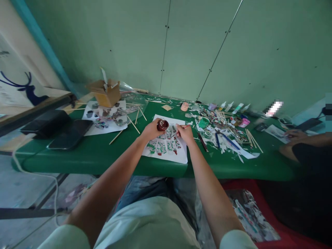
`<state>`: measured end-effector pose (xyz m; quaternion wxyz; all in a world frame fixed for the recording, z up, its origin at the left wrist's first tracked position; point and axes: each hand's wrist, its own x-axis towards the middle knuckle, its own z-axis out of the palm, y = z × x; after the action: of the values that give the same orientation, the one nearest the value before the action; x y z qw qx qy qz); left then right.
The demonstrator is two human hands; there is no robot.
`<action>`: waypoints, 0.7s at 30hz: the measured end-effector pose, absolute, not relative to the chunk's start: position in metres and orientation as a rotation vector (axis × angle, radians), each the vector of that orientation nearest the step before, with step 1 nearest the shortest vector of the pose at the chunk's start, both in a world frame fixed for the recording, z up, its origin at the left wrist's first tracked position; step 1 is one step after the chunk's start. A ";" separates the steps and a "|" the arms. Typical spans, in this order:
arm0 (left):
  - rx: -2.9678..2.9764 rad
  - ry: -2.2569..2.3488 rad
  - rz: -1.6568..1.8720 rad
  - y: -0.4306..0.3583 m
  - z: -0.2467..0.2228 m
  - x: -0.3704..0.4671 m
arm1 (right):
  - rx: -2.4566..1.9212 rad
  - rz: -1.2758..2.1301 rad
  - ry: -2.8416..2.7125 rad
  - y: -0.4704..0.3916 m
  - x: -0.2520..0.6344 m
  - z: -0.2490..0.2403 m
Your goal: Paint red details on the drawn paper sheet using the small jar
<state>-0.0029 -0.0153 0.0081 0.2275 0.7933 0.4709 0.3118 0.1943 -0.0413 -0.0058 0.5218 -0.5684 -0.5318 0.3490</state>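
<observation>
My left hand (151, 130) is closed around a small open jar of dark red paint (162, 125), held tilted above a white sheet of paper (178, 157). Between the pinched fingers of my right hand (184, 133) is a thin paintbrush (173, 136), its tip low over the sheet. On that paper lie several strips (161, 147) patterned in green, white and dark red. The brush's very tip is too small to make out clearly.
Paper scraps, blue pens (229, 141) and a green paint pot (203, 122) crowd the right side. Leftward are wooden sticks (133, 124), a cardboard box (106, 93) and a black phone (70, 135). Another person's arm (308, 140) rests at the far right.
</observation>
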 end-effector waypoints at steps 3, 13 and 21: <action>2.184 1.297 0.868 -0.015 0.008 -0.003 | -1.346 0.843 -1.249 -0.040 0.194 -0.006; 2.200 1.300 0.851 -0.013 0.006 -0.004 | -1.307 0.918 -1.173 -0.045 0.192 -0.002; 2.195 1.294 0.856 -0.013 0.005 -0.004 | -1.323 0.931 -1.176 -0.042 0.193 -0.005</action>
<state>-0.0041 -0.0128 0.0045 0.2247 0.7957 0.4690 0.3104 0.1932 -0.0418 -0.0054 0.5403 -0.5566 -0.4949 0.3916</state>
